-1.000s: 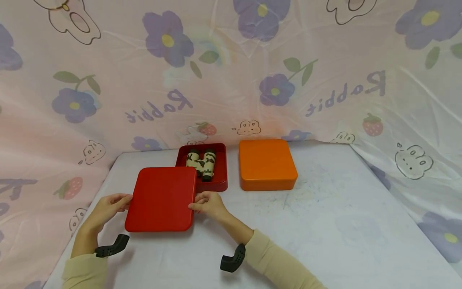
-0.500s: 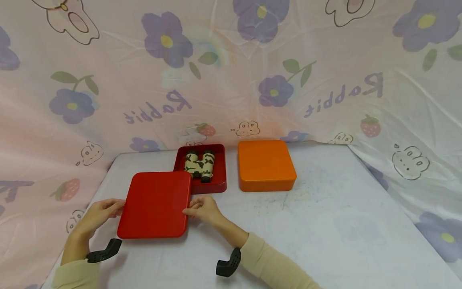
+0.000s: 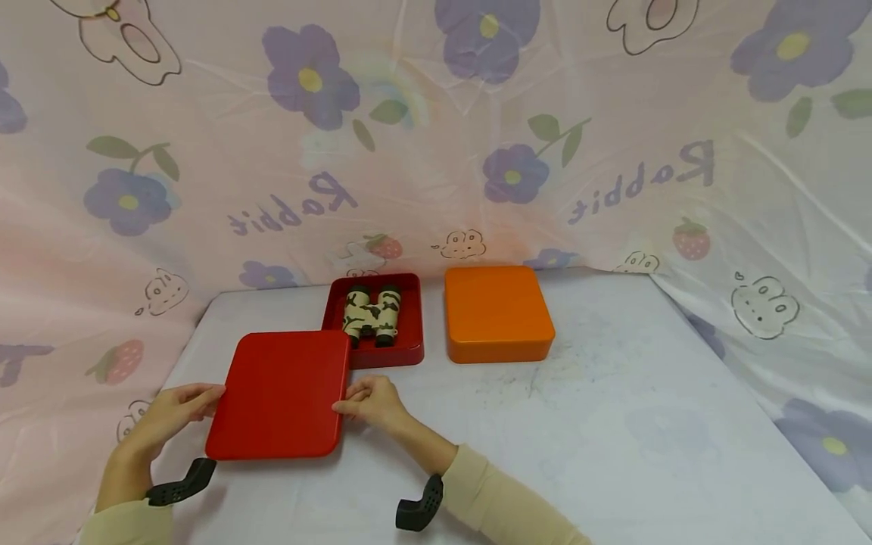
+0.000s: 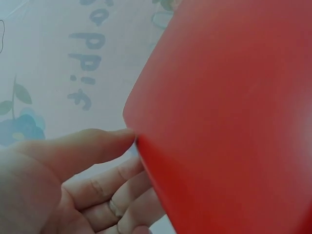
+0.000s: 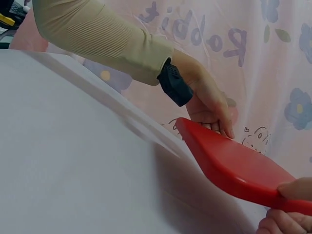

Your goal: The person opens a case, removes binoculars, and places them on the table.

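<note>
Between my two hands is a flat red box lid (image 3: 279,395), square with rounded corners. My left hand (image 3: 169,416) pinches its left edge, thumb on top and fingers beneath, as the left wrist view also shows on the lid (image 4: 219,107). On the opposite edge, my right hand (image 3: 373,403) pinches the lid the same way. In the right wrist view the lid (image 5: 234,163) is tilted and held above the table, its shadow below. Behind it sits a dark red open box (image 3: 412,333) with camouflage binoculars (image 3: 372,314) inside; the lid overlaps its front left corner in the head view.
An orange box (image 3: 499,310), its top side covered, stands to the right of the red box. Both stand near the back of a white-covered table (image 3: 599,424). A printed curtain (image 3: 409,151) hangs behind and along the sides.
Both hands have carried the red lid left and toward the person, so more of the red box and the binoculars shows. The boxes have stayed in place; the head view has shifted slightly.
</note>
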Demonstrator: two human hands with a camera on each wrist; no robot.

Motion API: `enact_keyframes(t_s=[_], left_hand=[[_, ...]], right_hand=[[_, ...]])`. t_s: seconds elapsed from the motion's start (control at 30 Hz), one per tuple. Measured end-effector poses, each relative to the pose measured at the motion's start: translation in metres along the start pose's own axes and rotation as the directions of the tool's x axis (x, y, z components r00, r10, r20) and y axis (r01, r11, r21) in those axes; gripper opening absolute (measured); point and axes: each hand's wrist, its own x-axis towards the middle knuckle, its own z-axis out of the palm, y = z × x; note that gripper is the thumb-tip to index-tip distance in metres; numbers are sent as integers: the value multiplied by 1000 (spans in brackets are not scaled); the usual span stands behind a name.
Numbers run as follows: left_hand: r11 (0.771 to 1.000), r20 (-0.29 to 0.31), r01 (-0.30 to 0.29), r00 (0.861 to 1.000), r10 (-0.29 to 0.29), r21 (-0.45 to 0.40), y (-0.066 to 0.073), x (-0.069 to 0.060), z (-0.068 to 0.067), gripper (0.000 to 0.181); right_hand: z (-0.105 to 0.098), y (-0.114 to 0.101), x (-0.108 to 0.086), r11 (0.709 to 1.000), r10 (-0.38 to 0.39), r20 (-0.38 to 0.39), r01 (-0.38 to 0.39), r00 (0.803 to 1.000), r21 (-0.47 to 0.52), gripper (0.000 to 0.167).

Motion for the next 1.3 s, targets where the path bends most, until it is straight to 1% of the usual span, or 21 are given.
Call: enact_keyframes(t_s=[0.3, 0.6, 0.93, 1.07, 1.17, 1.2, 1.3], left_hand=[[999, 25, 40, 999, -39, -16, -7, -1, -1, 59], [996, 70, 94, 993, -94, 2, -15, 0, -8, 62], [993, 88, 118, 989, -119, 14, -22, -1, -12, 64], [990, 100, 139, 985, -139, 9, -25, -2, -13, 65], [986, 114, 168, 979, -168, 7, -27, -2, -14, 68], [986, 122, 169, 978, -168, 8, -28, -3, -15, 69], [982, 129, 187, 974, -188, 23, -30, -4, -16, 71]], right_hand=[[8, 3, -2, 1000, 13, 6, -13, 1000, 5, 17], [14, 0, -3, 1000, 21, 13, -21, 1000, 9, 18], [22, -1, -7, 999, 35, 22, -35, 999, -18, 17], [25, 0, -7, 999, 45, 30, -44, 999, -26, 17], [28, 2, -6, 998, 50, 42, -48, 998, -34, 18], [29, 2, -6, 998, 52, 44, -51, 998, -35, 18], [32, 3, -6, 997, 66, 49, -64, 997, -37, 18]])
